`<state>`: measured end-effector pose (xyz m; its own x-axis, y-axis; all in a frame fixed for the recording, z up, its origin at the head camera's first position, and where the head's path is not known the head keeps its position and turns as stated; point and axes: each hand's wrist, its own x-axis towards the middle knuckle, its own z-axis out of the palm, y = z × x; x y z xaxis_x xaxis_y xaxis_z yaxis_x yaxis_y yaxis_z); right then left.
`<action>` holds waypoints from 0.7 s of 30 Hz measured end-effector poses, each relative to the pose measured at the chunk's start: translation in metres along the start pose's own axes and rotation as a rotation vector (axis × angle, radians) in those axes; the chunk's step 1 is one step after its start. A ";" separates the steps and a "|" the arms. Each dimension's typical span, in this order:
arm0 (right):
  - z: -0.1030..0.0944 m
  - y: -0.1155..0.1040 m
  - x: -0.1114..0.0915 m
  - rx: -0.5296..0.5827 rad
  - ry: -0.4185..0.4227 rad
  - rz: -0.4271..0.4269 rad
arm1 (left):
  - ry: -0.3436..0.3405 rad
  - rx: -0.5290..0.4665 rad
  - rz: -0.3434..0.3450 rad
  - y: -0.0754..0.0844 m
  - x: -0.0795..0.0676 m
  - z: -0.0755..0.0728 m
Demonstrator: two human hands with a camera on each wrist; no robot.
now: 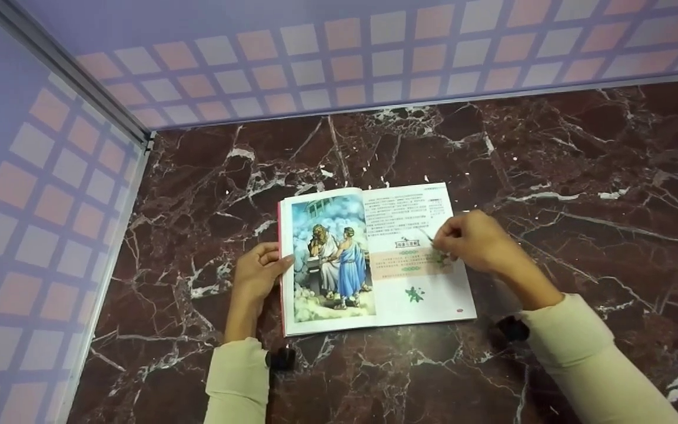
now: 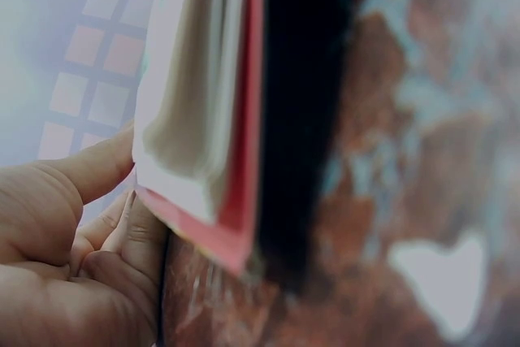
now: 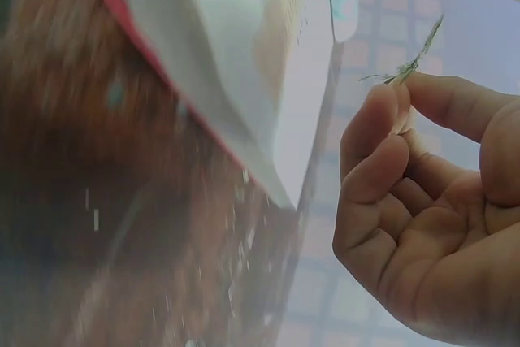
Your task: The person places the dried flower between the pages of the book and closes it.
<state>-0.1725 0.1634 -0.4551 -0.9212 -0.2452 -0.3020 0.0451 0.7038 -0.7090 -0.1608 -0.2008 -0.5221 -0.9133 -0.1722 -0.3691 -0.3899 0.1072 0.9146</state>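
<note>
An open book [image 1: 328, 325] with a red cover lies on the marbled surface, a colour picture on its left page and print on its right page. My left hand [image 1: 258, 272] grips the book's left edge, the thumb on top and the fingers underneath, as the left wrist view also shows. Over the right page, my right hand [image 1: 475, 240] pinches a thin green plant sprig [image 3: 416, 62] between thumb and fingertips; its other fingers are curled. A green leaf shape [image 1: 414, 294] shows low on the right page, and a darker green patch [image 1: 440, 257] lies beneath the right hand.
Small white scraps [image 1: 426, 178] are scattered on the dark red marbled surface [image 1: 580, 235], mostly beyond the book. Checked panels [image 1: 345, 65] stand along the back and left side. Each sleeve has a dark wrist device [image 1: 281, 358] at its cuff.
</note>
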 end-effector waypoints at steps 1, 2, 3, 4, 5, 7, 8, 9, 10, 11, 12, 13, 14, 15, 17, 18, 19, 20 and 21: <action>0.003 -0.001 0.002 0.004 -0.005 0.001 | -0.001 -0.003 -0.001 0.000 0.000 0.000; 0.006 -0.002 0.005 0.008 -0.007 0.002 | -0.002 -0.006 -0.003 0.001 0.000 0.000; 0.009 -0.003 0.007 0.009 -0.012 0.006 | -0.003 -0.009 -0.006 0.001 0.001 0.000; 0.011 -0.004 0.009 0.008 -0.015 0.007 | -0.003 -0.010 -0.007 0.001 0.001 0.000; 0.014 -0.004 0.011 0.008 -0.014 0.008 | -0.004 -0.006 -0.007 0.001 0.001 0.000; 0.018 -0.005 0.014 0.004 -0.008 0.013 | -0.004 -0.002 -0.004 0.001 0.001 0.000; 0.020 -0.005 0.015 0.000 -0.003 0.015 | -0.004 0.000 -0.002 0.001 0.001 0.000; 0.022 -0.005 0.017 -0.003 0.000 0.017 | -0.004 0.005 0.000 0.001 0.001 0.000; 0.024 -0.005 0.018 -0.007 0.003 0.021 | -0.005 0.007 0.002 0.001 0.001 0.000; 0.026 -0.005 0.019 -0.007 0.005 0.027 | -0.004 0.008 0.004 0.001 0.001 0.000; 0.028 -0.004 0.020 -0.007 0.004 0.035 | -0.003 0.007 0.005 0.000 0.001 0.000; 0.030 -0.004 0.021 -0.009 0.006 0.041 | -0.003 0.008 0.005 0.000 0.001 0.000; 0.031 -0.004 0.022 -0.010 0.008 0.048 | -0.003 0.008 0.006 0.000 0.001 0.000; 0.033 -0.004 0.022 -0.012 0.011 0.054 | -0.003 0.006 0.008 0.000 0.002 0.000; 0.035 -0.003 0.023 -0.017 0.020 0.053 | -0.005 0.001 0.011 0.000 0.002 0.000; 0.036 -0.003 0.023 -0.021 0.024 0.052 | -0.006 0.000 0.011 -0.001 0.002 0.000; 0.037 -0.003 0.024 -0.026 0.030 0.046 | -0.005 -0.005 0.011 -0.001 0.002 0.000; 0.038 -0.003 0.024 -0.031 0.032 0.042 | -0.003 -0.009 0.010 -0.001 0.001 0.000; 0.038 -0.003 0.025 -0.033 0.033 0.039 | 0.000 -0.013 0.008 -0.001 0.001 -0.001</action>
<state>-0.1805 0.1299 -0.4849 -0.9312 -0.1956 -0.3074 0.0687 0.7344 -0.6753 -0.1610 -0.2018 -0.5237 -0.9162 -0.1711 -0.3622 -0.3814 0.0956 0.9195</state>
